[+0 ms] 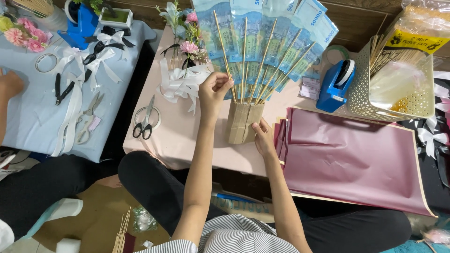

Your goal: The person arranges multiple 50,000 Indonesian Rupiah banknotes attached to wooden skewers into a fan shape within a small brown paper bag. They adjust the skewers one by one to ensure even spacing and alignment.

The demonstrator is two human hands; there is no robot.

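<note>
Centre of the frame: the left hand (213, 89) pinches 1 thin wooden skewer (224, 58) near its lower end, fingers closed on it, so the blue banknote (209, 23) taped to its top stays upright at the left edge of the fan. The right hand (262, 138) wraps around the side of the brown paper-wrapped base (243, 122), fingers closed against it, steadying it on the pink surface (178, 140) while the sticks stand in it. The other skewers splay outward from the base, which spreads the notes like an open fan toward the top of the frame.

Black-handled scissors (145, 122) lie left of the base within easy reach, and white ribbon (180, 83) sits just behind them. A blue tape dispenser (335, 86) stands at the right, beside a cream perforated basket (398, 89). Maroon wrapping sheets (351, 159) lie flat at lower right. Another person's hand (9, 84) rests at the far left on the pale blue surface (28, 117).
</note>
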